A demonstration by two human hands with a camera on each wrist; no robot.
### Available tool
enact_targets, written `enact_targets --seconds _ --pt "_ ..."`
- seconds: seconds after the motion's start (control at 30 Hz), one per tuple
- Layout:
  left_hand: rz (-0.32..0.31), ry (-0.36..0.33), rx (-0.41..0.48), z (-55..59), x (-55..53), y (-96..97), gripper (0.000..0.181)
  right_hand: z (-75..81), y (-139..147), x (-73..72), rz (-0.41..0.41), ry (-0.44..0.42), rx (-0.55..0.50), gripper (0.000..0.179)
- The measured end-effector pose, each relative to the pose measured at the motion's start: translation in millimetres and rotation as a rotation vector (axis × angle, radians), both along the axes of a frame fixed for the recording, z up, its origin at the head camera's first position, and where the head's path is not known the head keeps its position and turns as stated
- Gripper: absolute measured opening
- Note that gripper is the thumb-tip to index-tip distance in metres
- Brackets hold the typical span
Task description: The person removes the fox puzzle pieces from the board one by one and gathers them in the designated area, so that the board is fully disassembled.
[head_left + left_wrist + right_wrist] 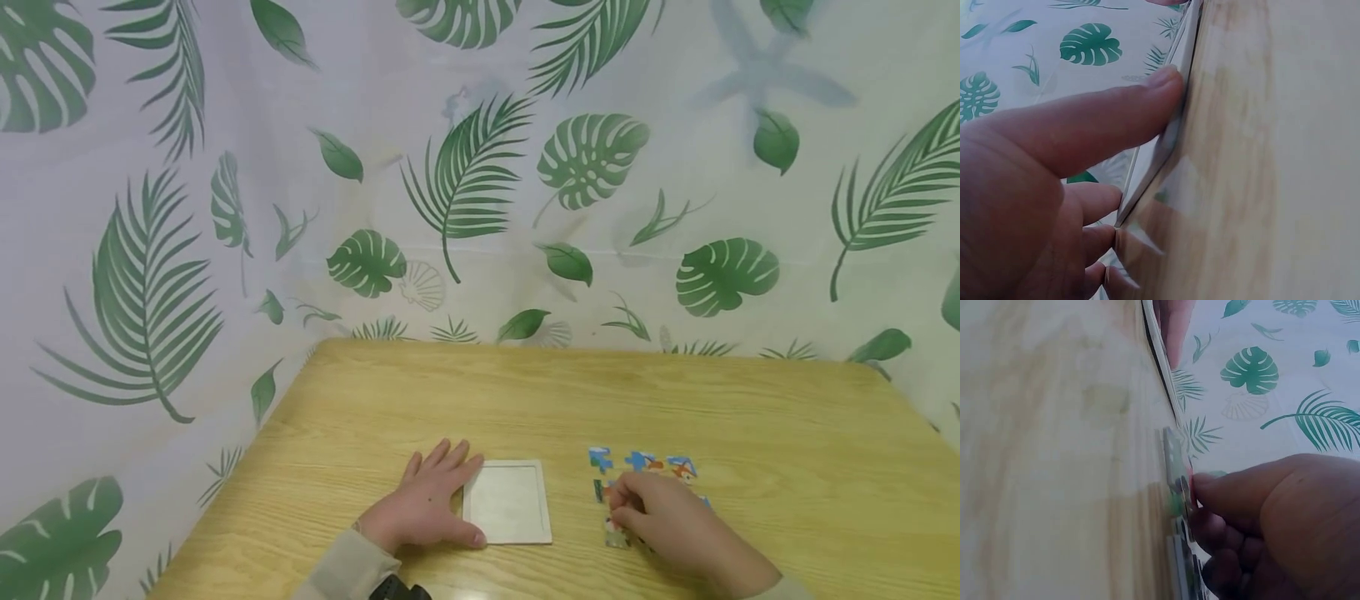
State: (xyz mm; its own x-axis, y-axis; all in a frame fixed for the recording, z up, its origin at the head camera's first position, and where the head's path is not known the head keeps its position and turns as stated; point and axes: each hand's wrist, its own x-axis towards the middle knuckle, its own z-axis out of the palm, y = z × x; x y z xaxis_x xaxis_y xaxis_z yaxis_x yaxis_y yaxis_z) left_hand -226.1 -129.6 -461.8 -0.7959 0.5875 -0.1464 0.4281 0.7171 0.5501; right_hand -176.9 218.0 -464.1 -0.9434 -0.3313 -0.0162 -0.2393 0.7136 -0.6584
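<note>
A pale square puzzle tray (507, 503) with a raised rim lies flat on the wooden table. My left hand (427, 502) rests at its left side, fingers spread and straight; the thumb touches the near left corner and the index finger reaches the far left corner. To the right of the tray lie several colourful jigsaw puzzle pieces (600, 457). Over them, my right hand (670, 518) has its thumb and index finger pinched together on a puzzle piece (1192, 481) with a reddish edge, largely hidden by the fingers. Other pieces lie beneath this hand.
The wooden table (480, 392) extends behind and to both sides of the tray. A white cloth (480, 167) printed with green leaves hangs behind the table and along its left side. Loose pieces (682, 467) lie just beyond my right hand.
</note>
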Motion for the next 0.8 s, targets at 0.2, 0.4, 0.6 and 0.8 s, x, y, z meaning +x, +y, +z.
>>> enact_targets --seconds 0.2,0.4,0.6,0.8 --pt "0.003 0.002 0.002 0.0 0.1 1.5 0.107 -1.2 -2.9 0.9 0.015 0.061 0.039 0.017" --pt "-0.013 0.011 -0.003 -0.1 -0.8 2.6 0.107 -1.5 -4.5 1.2 -0.002 0.082 0.088 0.018" --pt "-0.026 0.013 -0.005 -2.1 -0.3 1.7 0.105 -4.9 -3.6 0.8 -0.006 0.093 0.097 0.019" --pt "-0.031 0.028 0.008 -3.6 -2.0 0.4 0.105 -5.2 -3.9 0.6 -0.009 0.103 0.079 0.016"
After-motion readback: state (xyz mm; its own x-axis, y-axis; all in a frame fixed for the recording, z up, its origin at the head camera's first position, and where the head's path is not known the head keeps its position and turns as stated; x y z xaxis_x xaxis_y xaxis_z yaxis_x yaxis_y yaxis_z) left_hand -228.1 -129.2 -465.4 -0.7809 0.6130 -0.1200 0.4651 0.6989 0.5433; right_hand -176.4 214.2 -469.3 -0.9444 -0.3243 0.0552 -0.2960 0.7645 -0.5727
